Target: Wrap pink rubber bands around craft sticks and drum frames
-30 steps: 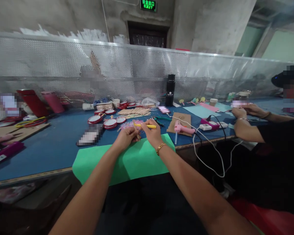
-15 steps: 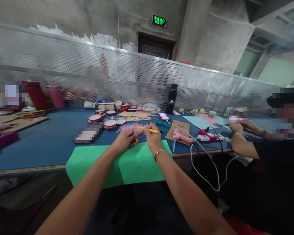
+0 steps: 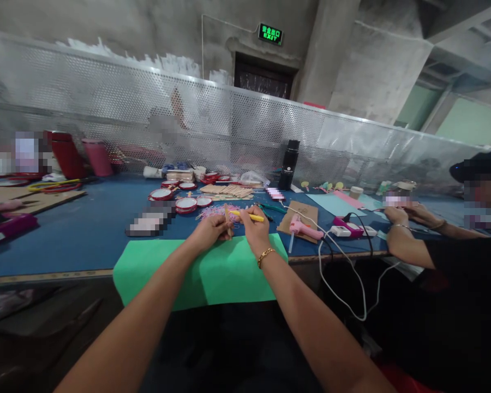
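My left hand (image 3: 213,231) is closed on a thin wooden stick (image 3: 228,221), held upright above the near edge of the table. A yellow pen (image 3: 253,217) is in the closed fingers of my right hand (image 3: 256,229), its tip pointing left at the stick. Under both forearms a green sheet (image 3: 155,267) hangs over the table edge. Just behind my hands lies a pile of pink and purple loops (image 3: 216,210). More wooden sticks (image 3: 229,191) are spread farther back, and small red-rimmed drums (image 3: 186,204) stand to their left.
Right of my hands, a pink glue gun (image 3: 305,227) rests on cardboard (image 3: 300,210) beside a power strip (image 3: 352,228) and cables. A black bottle (image 3: 288,165) stands behind. A phone (image 3: 147,221) lies left. At the right, another person's hands (image 3: 405,215) work over the table.
The view has shifted slightly, so the background sits a little farther right. Both hands keep nearly the same pose, with the pen still at the stick.
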`<state>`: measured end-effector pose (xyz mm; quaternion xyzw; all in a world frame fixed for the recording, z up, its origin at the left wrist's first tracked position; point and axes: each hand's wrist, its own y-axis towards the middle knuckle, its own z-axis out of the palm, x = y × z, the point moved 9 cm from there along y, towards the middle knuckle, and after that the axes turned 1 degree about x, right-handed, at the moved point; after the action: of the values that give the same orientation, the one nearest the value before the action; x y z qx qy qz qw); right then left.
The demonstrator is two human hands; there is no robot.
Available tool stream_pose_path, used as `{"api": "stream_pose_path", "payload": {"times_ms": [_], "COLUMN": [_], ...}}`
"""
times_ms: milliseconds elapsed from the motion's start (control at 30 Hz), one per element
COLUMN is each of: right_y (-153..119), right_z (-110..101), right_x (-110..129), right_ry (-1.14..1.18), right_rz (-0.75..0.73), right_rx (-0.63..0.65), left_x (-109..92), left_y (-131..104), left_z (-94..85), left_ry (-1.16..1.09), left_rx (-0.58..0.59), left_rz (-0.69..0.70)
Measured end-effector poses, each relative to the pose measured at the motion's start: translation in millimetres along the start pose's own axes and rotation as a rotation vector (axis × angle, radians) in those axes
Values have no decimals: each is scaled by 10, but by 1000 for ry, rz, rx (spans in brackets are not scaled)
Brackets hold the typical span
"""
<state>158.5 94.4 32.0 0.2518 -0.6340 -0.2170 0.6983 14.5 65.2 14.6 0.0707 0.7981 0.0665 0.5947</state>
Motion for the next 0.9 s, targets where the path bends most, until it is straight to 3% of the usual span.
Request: {"api": "stream_pose_path", "payload": {"times_ms": [133,333,633,900], "right_y": [-5,0,-20,5], "right_z": [67,-25,58,-1], "right_x": [12,34,187,112], "right_ry": [43,-25,-73,-105], "right_rz": [0,6,-55,-44], "right_rx": [58,-24,61,17], "left_x": [-11,24,-17,11], "left_y": [3,9,-6,6], "left_z": [6,-12,8,-10], "left_ry": [-19,-9,11,-4], "left_rx": [6,-2,8,7], "left_rz": [9,-11,27,16]}}
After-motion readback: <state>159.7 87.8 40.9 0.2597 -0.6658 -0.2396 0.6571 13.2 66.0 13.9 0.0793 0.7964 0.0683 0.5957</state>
